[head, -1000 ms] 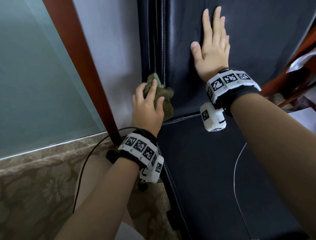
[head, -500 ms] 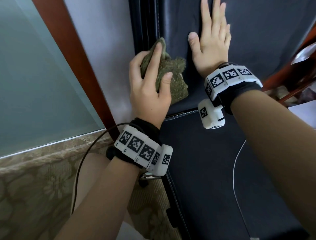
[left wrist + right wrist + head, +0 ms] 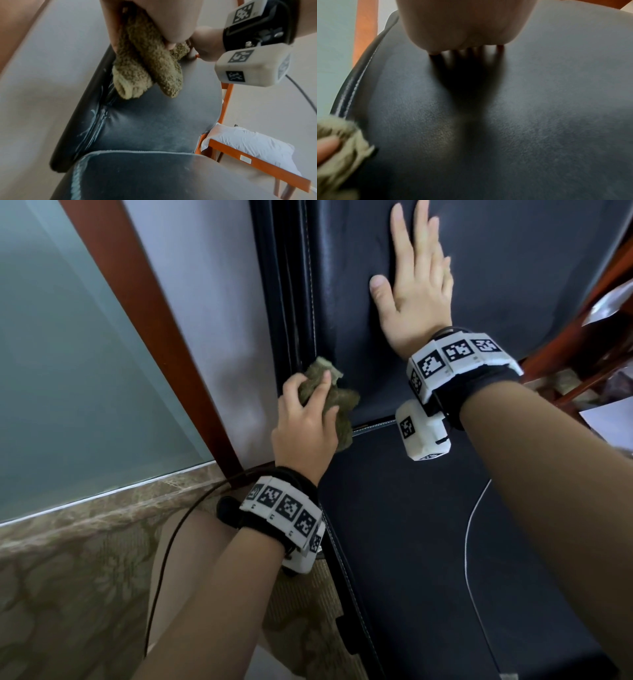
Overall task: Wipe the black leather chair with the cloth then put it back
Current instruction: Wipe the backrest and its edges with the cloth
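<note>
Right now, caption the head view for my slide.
Left hand wipes chair backrest with olive cloth; right hand braces it.

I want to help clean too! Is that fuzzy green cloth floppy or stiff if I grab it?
Probably floppy: the cloth is bunched into soft folds where the left hand grips it, and its loose ends droop onto the black leather chair. It likely feels light, since a few fingers hold it. Its fuzzy surface should not slip easily.

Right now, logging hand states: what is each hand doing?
Left hand: grips the cloth.
Right hand: open, flat on the chair back.
</note>
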The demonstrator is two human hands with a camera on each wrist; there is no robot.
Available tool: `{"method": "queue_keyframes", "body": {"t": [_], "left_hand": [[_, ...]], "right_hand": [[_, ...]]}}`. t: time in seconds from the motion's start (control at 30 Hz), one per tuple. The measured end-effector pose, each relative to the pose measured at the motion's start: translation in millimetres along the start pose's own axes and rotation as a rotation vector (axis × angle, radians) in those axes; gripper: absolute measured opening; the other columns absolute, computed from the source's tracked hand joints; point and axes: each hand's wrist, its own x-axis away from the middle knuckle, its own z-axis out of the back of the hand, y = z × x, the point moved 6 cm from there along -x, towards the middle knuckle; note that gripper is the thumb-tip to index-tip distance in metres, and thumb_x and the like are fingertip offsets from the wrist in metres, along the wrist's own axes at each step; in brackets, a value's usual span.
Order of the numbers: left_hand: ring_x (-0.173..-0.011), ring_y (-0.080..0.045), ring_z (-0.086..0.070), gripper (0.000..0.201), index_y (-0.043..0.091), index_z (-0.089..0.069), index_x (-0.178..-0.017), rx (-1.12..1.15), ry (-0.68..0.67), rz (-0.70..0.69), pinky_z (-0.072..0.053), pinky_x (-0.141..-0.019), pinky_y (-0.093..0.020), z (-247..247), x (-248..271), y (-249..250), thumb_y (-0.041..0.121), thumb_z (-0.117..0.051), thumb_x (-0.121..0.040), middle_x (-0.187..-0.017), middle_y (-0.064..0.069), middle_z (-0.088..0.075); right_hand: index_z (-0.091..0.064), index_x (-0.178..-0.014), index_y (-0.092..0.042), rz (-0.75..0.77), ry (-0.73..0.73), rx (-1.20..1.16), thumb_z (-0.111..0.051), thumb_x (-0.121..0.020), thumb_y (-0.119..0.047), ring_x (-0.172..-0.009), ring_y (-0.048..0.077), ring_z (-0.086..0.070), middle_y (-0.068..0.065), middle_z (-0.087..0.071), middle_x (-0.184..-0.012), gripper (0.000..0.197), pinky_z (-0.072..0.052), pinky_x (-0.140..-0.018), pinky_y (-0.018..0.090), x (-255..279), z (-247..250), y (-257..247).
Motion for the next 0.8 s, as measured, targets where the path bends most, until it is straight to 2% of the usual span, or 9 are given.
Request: {"method": "queue_keyframes", "body": {"t": [0.07,0.13,0.27,0.33,0.5,0.53,0.67,0.73,0.8], "left_hand": [[-0.099,-0.034,-0.058,0.045,0.010,-0.060,-0.123,0.008,-0.090,0.007,-0.053,-0.061,-0.040,-2,8,-2,0.027,-0.046,-0.085,-0.119,-0.020,-0.051],[-0.098,-0.033,-0.058,0.044,0.009,-0.061,-0.122,0.010,-0.114,-0.011,-0.055,-0.062,-0.039,5,8,-3,0.027,-0.046,-0.084,-0.116,-0.020,-0.053],[-0.104,-0.027,-0.051,0.042,0.007,-0.059,-0.124,0.059,0.022,-0.095,-0.049,-0.077,-0.033,31,-16,8,0.022,-0.051,-0.086,-0.117,-0.022,-0.050],[-0.108,-0.026,-0.050,0.043,0.009,-0.058,-0.126,0.068,0.095,-0.096,-0.048,-0.079,-0.032,37,-33,12,0.022,-0.050,-0.086,-0.118,-0.022,-0.049],[-0.107,-0.029,-0.053,0.038,0.017,-0.058,-0.126,0.040,0.149,-0.042,-0.050,-0.075,-0.035,26,-36,0,0.024,-0.050,-0.088,-0.122,-0.002,-0.037],[-0.107,-0.029,-0.053,0.039,0.017,-0.058,-0.125,0.051,0.143,-0.025,-0.050,-0.075,-0.034,23,-30,-1,0.024,-0.050,-0.088,-0.123,-0.002,-0.038],[-0.106,-0.032,-0.056,0.043,0.014,-0.060,-0.125,0.089,0.035,0.078,-0.051,-0.075,-0.037,9,-9,-2,0.026,-0.047,-0.086,-0.123,-0.017,-0.051],[-0.105,-0.032,-0.056,0.047,0.015,-0.059,-0.126,0.097,-0.052,0.107,-0.051,-0.075,-0.039,5,2,-2,0.031,-0.044,-0.086,-0.123,-0.017,-0.051],[-0.106,-0.031,-0.055,0.047,0.013,-0.059,-0.126,0.130,-0.046,0.098,-0.050,-0.079,-0.039,11,4,0,0.032,-0.044,-0.086,-0.122,-0.017,-0.051]], "right_hand": [[-0.009,-0.149,-0.020,0.001,-0.019,0.006,-0.033,-0.095,-0.033,-0.144,0.026,0.000,0.006,0.000,-0.157,0.060,-0.002,-0.114,0.046,3,0,1],[-0.008,-0.149,-0.021,0.005,-0.035,0.001,-0.034,-0.095,-0.032,-0.144,0.025,0.000,0.006,0.001,-0.157,0.061,-0.001,-0.114,0.046,4,0,1],[-0.007,-0.149,-0.021,0.002,-0.052,-0.010,-0.035,-0.095,-0.031,-0.144,0.026,0.001,0.006,0.002,-0.157,0.062,-0.001,-0.114,0.046,3,1,1],[-0.007,-0.149,-0.021,0.001,-0.056,-0.012,-0.035,-0.095,-0.031,-0.144,0.025,0.002,0.006,0.002,-0.157,0.062,0.000,-0.114,0.046,4,2,1],[-0.006,-0.149,-0.023,-0.005,-0.086,-0.016,-0.037,-0.094,-0.028,-0.144,0.024,0.003,0.004,0.004,-0.157,0.063,-0.001,-0.114,0.047,3,4,0],[-0.006,-0.149,-0.023,-0.008,-0.089,-0.014,-0.037,-0.094,-0.028,-0.144,0.024,0.003,0.003,0.004,-0.157,0.063,-0.001,-0.114,0.047,3,4,0],[-0.006,-0.149,-0.023,-0.007,-0.093,-0.016,-0.037,-0.094,-0.028,-0.144,0.023,0.003,0.003,0.004,-0.157,0.064,-0.001,-0.114,0.046,4,3,-2],[-0.005,-0.149,-0.023,-0.006,-0.099,-0.020,-0.037,-0.094,-0.028,-0.144,0.024,0.003,0.003,0.005,-0.157,0.064,-0.001,-0.114,0.046,4,3,-1],[-0.005,-0.149,-0.022,-0.001,-0.106,-0.017,-0.037,-0.094,-0.029,-0.144,0.025,0.003,0.004,0.005,-0.157,0.064,-0.002,-0.114,0.047,4,4,0]]}}
